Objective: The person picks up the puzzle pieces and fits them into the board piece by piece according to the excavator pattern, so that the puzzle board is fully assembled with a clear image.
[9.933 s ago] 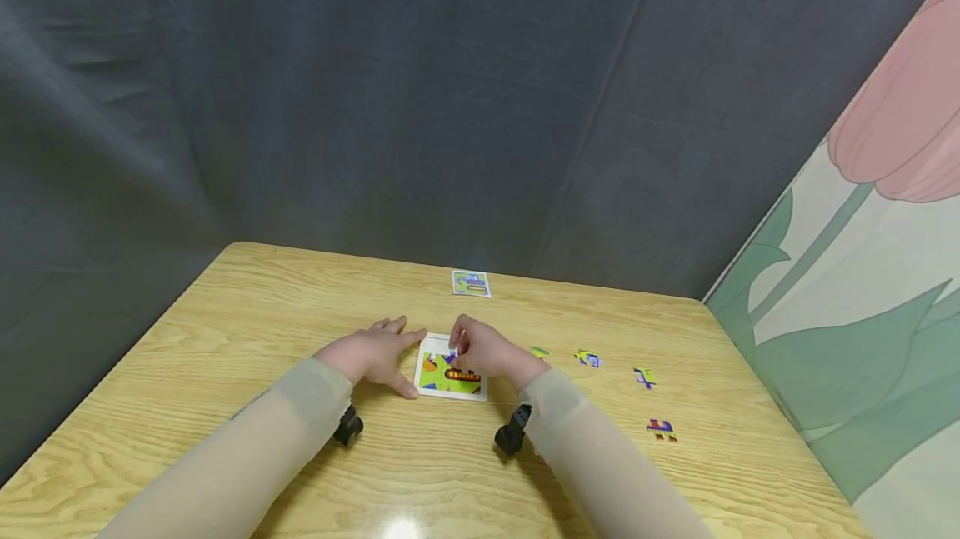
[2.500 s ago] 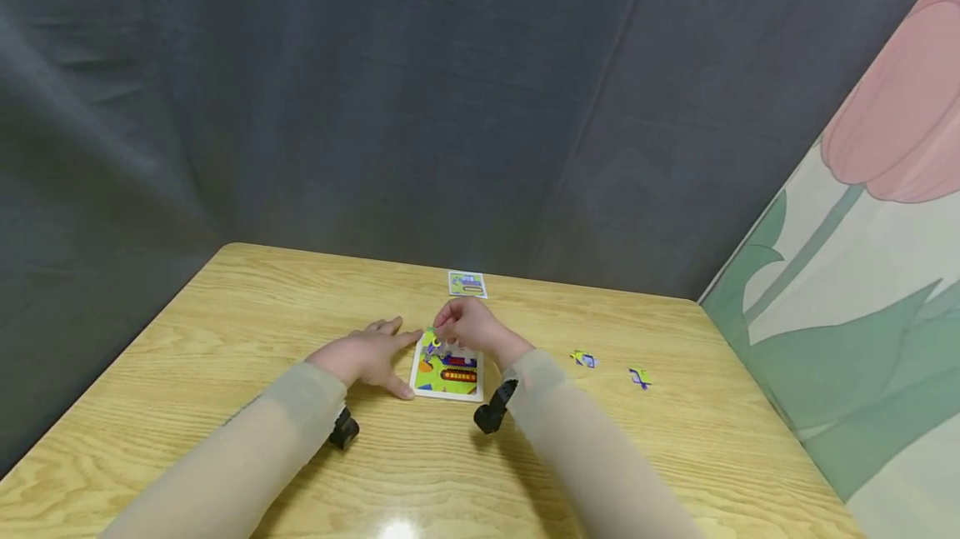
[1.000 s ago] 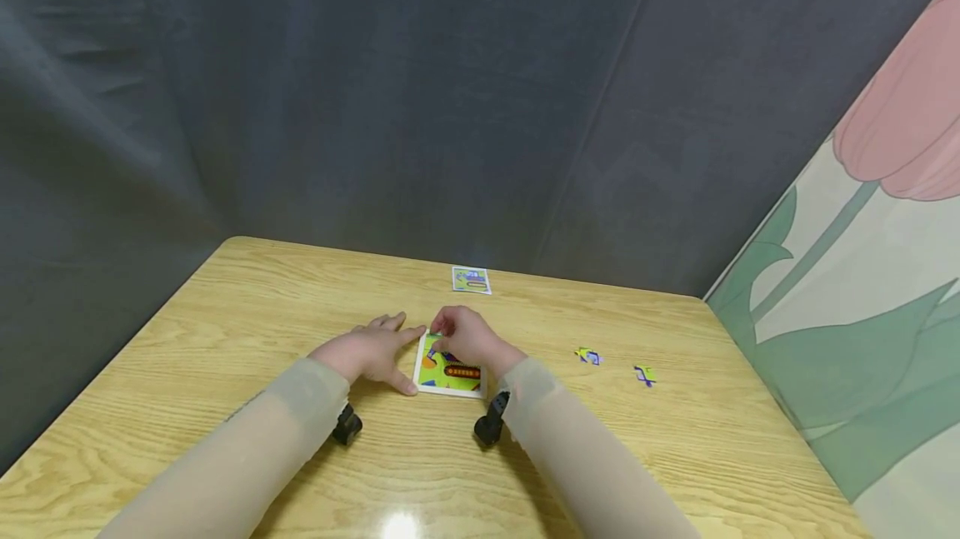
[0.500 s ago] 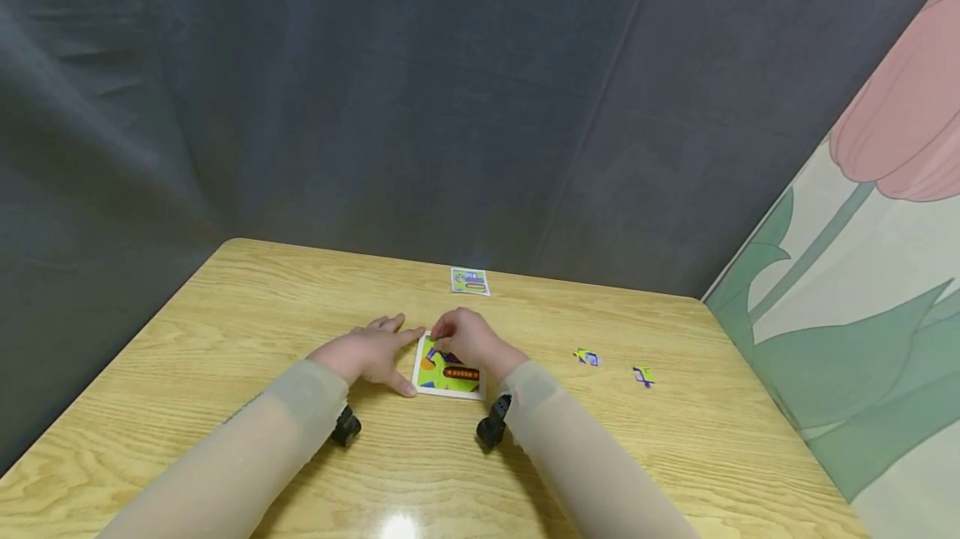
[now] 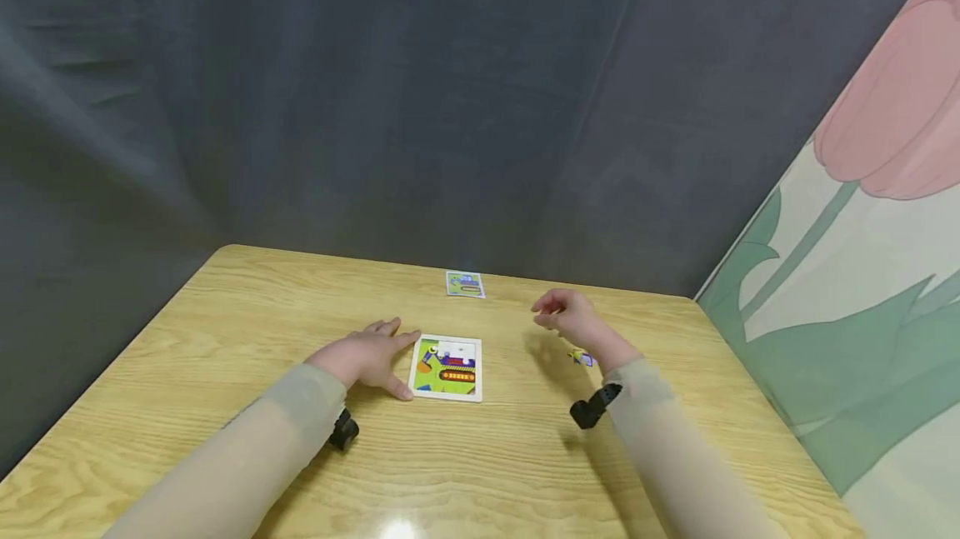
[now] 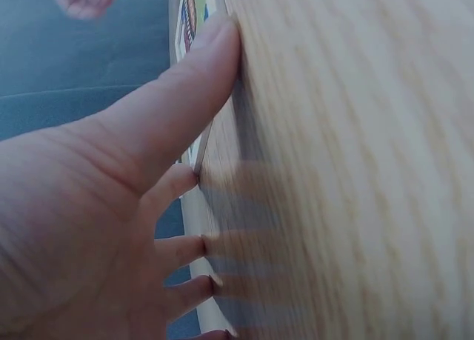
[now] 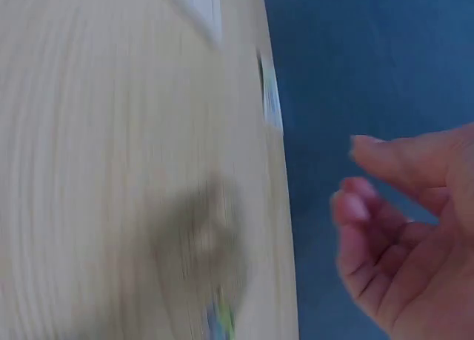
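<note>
A square jigsaw puzzle in a white frame [image 5: 445, 397] lies on the table, showing a digger on green with a bare white patch near its top. My left hand [image 5: 367, 358] is spread flat, thumb and forefinger at the frame's left edge; the left wrist view shows the thumb [image 6: 200, 66] against it. My right hand [image 5: 573, 324] hovers above the table right of the puzzle, fingers loosely bent. A gap shows between thumb [image 7: 400, 158] and fingers in the right wrist view, with nothing in it. Just beneath this hand lies a loose puzzle piece [image 5: 581, 357], yellow and blue.
A small picture card [image 5: 465, 284] with a similar digger lies near the back edge of the wooden table [image 5: 300, 464]. Behind hangs a dark curtain [image 5: 375, 106]. A flower-patterned wall [image 5: 885, 272] borders the right side.
The right hand has left the puzzle, moving right. Since the oldest frame, two loose pieces have gone from the right and the puzzle is fuller. Another piece's spot is covered by the right forearm.
</note>
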The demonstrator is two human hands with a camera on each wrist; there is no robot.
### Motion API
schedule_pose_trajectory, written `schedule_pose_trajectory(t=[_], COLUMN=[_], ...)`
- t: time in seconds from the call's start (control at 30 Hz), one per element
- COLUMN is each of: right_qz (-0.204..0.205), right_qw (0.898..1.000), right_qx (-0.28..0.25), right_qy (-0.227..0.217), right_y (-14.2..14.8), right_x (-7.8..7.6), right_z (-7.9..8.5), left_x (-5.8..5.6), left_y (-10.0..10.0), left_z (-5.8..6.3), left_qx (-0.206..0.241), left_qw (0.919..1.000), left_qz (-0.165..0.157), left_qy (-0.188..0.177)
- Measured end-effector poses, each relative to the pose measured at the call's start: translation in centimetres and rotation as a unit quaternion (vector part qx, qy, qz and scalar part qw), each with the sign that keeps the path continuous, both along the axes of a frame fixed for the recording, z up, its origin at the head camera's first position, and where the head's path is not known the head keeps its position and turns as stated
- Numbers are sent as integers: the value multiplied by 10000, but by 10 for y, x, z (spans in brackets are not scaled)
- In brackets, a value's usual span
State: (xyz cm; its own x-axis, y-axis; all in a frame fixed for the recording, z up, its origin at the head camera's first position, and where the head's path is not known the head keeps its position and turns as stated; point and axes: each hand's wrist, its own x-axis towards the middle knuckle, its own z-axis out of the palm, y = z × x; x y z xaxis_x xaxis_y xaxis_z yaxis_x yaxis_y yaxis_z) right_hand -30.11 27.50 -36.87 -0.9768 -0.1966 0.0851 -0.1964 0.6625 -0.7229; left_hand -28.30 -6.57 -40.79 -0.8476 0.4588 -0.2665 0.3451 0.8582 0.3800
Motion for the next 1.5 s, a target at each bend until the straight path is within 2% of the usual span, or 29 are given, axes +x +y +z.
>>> schedule_pose_trajectory(t=[0.17, 0.23, 0.33, 0.47, 0.7, 1.13, 1.37, 1.5], right_qz=[-260, -334, -438, -631, -690, -653, -299, -9], right_qw=[9948, 9922, 9900, 9893, 9892, 9940, 9890, 9877], right_qx=[929, 1107, 1147, 1074, 1123, -63, -1057, -1242], right_qy=[-316, -472, -698, -754, -646, -871, -985, -948], right_y=[53, 65, 77, 84, 80, 69, 24, -16], right_x=[7, 8, 9, 9, 7, 2, 0, -2], right_z=[-2, -8, -21, -36, -41, -41, -22, -18], left_x=[-1, -1, -2, -4, -4, -2, -1, -2], left_y=[-3, -4, -6, -5, -5, -5, -3, -3], left_z=[1, 1, 0, 0, 2, 6, 7, 7], left_qx=[8, 9, 1, 28, -15, -51, -49, -38], left_qw=[10000, 10000, 10000, 10000, 10000, 9999, 9997, 9999], left_qz=[-1, 13, 31, 43, 35, 78, 166, 119], left_qy=[-17, -10, 11, -1, -7, -70, -153, -95])
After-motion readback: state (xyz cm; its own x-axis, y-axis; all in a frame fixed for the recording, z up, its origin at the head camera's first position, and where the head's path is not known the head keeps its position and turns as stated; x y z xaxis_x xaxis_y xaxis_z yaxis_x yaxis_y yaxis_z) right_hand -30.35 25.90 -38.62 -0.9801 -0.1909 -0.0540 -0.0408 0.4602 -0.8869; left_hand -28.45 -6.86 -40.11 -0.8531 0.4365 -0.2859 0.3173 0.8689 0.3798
